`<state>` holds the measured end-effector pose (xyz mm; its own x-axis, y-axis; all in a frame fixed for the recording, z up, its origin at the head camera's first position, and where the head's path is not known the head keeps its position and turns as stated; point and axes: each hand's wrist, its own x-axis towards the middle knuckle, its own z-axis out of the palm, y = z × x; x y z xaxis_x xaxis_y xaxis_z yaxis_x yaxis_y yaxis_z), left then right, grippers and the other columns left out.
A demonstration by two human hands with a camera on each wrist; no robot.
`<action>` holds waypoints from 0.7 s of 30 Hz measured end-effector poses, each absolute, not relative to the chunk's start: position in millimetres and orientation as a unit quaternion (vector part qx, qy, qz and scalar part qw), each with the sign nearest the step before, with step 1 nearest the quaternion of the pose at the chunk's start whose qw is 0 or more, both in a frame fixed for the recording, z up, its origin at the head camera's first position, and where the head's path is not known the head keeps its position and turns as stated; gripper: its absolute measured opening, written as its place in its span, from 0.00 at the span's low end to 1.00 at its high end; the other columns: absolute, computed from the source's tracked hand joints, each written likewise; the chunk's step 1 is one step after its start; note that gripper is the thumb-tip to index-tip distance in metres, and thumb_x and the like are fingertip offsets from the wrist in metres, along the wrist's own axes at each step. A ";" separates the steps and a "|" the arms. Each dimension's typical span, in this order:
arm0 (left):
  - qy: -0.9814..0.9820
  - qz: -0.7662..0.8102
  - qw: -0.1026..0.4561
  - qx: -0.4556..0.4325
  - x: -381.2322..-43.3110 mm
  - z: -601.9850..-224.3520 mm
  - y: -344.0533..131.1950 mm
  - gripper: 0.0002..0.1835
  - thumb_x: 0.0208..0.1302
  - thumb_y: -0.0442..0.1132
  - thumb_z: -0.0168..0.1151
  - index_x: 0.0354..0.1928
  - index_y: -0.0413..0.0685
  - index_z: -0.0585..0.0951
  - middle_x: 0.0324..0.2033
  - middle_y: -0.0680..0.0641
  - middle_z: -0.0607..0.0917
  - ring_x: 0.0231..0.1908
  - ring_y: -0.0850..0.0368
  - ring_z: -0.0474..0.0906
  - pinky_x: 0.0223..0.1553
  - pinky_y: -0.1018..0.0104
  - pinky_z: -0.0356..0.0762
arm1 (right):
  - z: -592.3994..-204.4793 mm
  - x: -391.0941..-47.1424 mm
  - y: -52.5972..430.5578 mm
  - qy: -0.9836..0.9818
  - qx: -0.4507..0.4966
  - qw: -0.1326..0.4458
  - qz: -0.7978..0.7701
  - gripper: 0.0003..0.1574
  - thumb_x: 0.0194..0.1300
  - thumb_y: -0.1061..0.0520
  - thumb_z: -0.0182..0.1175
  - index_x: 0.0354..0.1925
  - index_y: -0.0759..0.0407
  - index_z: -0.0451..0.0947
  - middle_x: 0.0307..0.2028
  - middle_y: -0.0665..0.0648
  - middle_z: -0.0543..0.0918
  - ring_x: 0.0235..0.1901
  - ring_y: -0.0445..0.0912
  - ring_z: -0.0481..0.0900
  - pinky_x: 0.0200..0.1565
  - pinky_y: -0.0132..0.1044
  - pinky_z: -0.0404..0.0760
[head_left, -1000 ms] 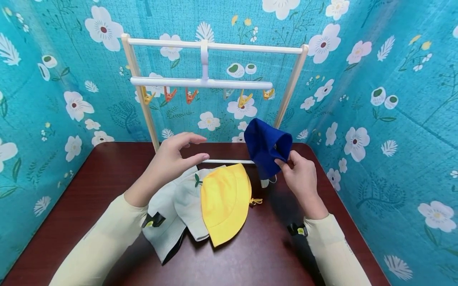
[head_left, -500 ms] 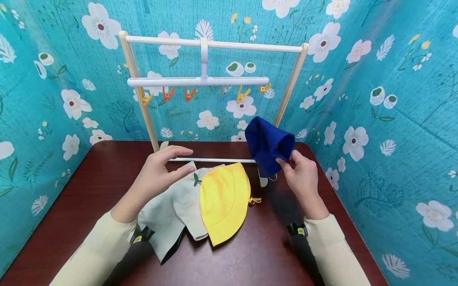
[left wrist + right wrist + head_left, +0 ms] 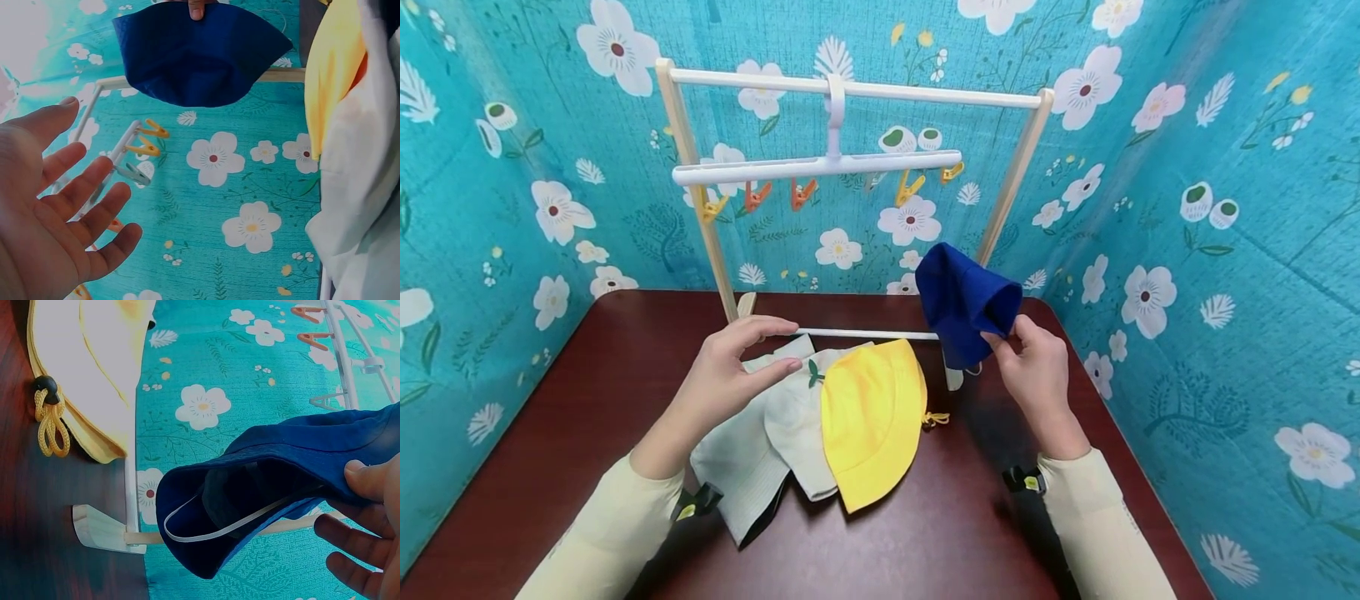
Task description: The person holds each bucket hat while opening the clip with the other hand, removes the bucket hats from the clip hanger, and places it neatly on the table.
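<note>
My right hand (image 3: 1036,367) pinches the brim of a dark blue bucket hat (image 3: 958,304) and holds it up off the table. In the right wrist view the opening of the blue hat (image 3: 206,537) shows a thin white elastic strap (image 3: 206,536) inside. My left hand (image 3: 718,375) is held above the pale hats, fingers apart, nothing in it; the left wrist view shows the same bare palm (image 3: 50,219). Below lie a yellow hat (image 3: 872,425) with a cord, a pale hat with a green sprout (image 3: 797,425), and a pale grey-green hat (image 3: 741,467), overlapping.
Behind the hats stands a wooden rack (image 3: 1022,167). From its top bar hangs a white hanger (image 3: 820,167) with yellow clips (image 3: 910,188), orange clips (image 3: 802,194) and a pale clip. The dark red table (image 3: 925,558) ends at a floral curtain (image 3: 1225,333).
My left hand has drawn back to the left and slightly down. The hanger has swung a little, its right end now higher. The blue hat stays in my right hand, nearly still.
</note>
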<state>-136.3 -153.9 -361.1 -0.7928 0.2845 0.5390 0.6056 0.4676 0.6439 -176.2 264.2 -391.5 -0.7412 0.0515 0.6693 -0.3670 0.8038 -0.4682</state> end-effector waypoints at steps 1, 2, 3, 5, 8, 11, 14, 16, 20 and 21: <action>-0.837 -0.444 0.178 -0.265 -136.6 -362.3 -153.4 0.24 0.59 0.41 0.78 0.58 0.60 0.84 0.55 0.57 0.85 0.54 0.63 0.79 0.52 0.78 0.78 | -391.9 -176.5 264.7 -0.883 0.089 0.349 0.300 0.16 0.63 0.51 0.73 0.46 0.59 0.85 0.35 0.59 0.89 0.25 0.50 0.77 0.31 0.48 0.81; -0.837 -0.444 0.177 -0.265 -136.5 -363.1 -152.8 0.24 0.59 0.41 0.78 0.58 0.60 0.84 0.55 0.57 0.85 0.54 0.64 0.79 0.53 0.78 0.78 | -392.6 -177.0 265.2 -0.884 0.089 0.348 0.299 0.16 0.63 0.52 0.73 0.45 0.59 0.85 0.35 0.60 0.89 0.25 0.50 0.77 0.31 0.48 0.81; -0.838 -0.443 0.176 -0.264 -136.6 -364.1 -152.5 0.24 0.59 0.42 0.78 0.58 0.60 0.84 0.55 0.57 0.85 0.53 0.64 0.79 0.53 0.77 0.78 | -393.0 -177.3 265.6 -0.884 0.088 0.348 0.298 0.16 0.63 0.52 0.73 0.46 0.59 0.86 0.35 0.60 0.89 0.26 0.50 0.77 0.32 0.48 0.82; -0.839 -0.441 0.177 -0.264 -136.7 -365.5 -151.8 0.24 0.59 0.42 0.78 0.58 0.60 0.84 0.55 0.58 0.85 0.53 0.64 0.80 0.53 0.77 0.78 | -393.8 -178.0 266.3 -0.886 0.090 0.347 0.295 0.17 0.63 0.51 0.73 0.46 0.59 0.86 0.34 0.60 0.89 0.26 0.50 0.77 0.32 0.48 0.81; -0.840 -0.441 0.179 -0.263 -137.2 -367.9 -152.0 0.24 0.58 0.42 0.78 0.57 0.60 0.84 0.54 0.58 0.85 0.52 0.64 0.80 0.53 0.76 0.78 | -394.5 -178.8 267.0 -0.885 0.099 0.350 0.289 0.16 0.63 0.52 0.73 0.45 0.59 0.86 0.32 0.59 0.88 0.25 0.49 0.75 0.30 0.45 0.77; -0.840 -0.443 0.177 -0.258 -137.9 -370.6 -152.6 0.23 0.59 0.42 0.78 0.57 0.60 0.84 0.54 0.58 0.85 0.53 0.63 0.80 0.53 0.75 0.78 | -395.2 -179.6 267.6 -0.885 0.110 0.353 0.284 0.15 0.62 0.53 0.74 0.44 0.59 0.86 0.29 0.59 0.87 0.24 0.49 0.73 0.29 0.44 0.72; -0.846 -0.437 0.173 -0.251 -138.0 -373.3 -153.2 0.23 0.59 0.44 0.78 0.57 0.60 0.85 0.55 0.58 0.85 0.54 0.61 0.79 0.53 0.73 0.78 | -396.7 -180.0 268.4 -0.886 0.118 0.351 0.278 0.14 0.61 0.53 0.75 0.40 0.59 0.85 0.27 0.58 0.86 0.25 0.49 0.72 0.29 0.43 0.71; -0.852 -0.431 0.171 -0.243 -137.9 -375.2 -153.7 0.23 0.59 0.45 0.78 0.57 0.60 0.85 0.55 0.58 0.84 0.55 0.61 0.78 0.54 0.72 0.78 | -397.9 -180.0 269.1 -0.888 0.122 0.349 0.274 0.12 0.61 0.53 0.75 0.39 0.58 0.84 0.26 0.58 0.85 0.25 0.49 0.72 0.30 0.43 0.71; -0.859 -0.421 0.173 -0.234 -138.0 -378.8 -154.9 0.23 0.58 0.45 0.78 0.56 0.60 0.85 0.55 0.58 0.85 0.57 0.61 0.78 0.53 0.70 0.78 | -400.9 -180.0 270.9 -0.889 0.128 0.350 0.265 0.12 0.61 0.53 0.75 0.35 0.58 0.83 0.25 0.58 0.85 0.25 0.49 0.73 0.31 0.44 0.72; -0.859 -0.420 0.174 -0.234 -138.3 -379.6 -155.1 0.23 0.58 0.45 0.79 0.56 0.59 0.85 0.55 0.57 0.85 0.57 0.60 0.78 0.53 0.70 0.78 | -401.7 -180.1 271.4 -0.889 0.130 0.351 0.264 0.12 0.61 0.54 0.75 0.35 0.58 0.83 0.25 0.58 0.85 0.25 0.49 0.74 0.31 0.45 0.73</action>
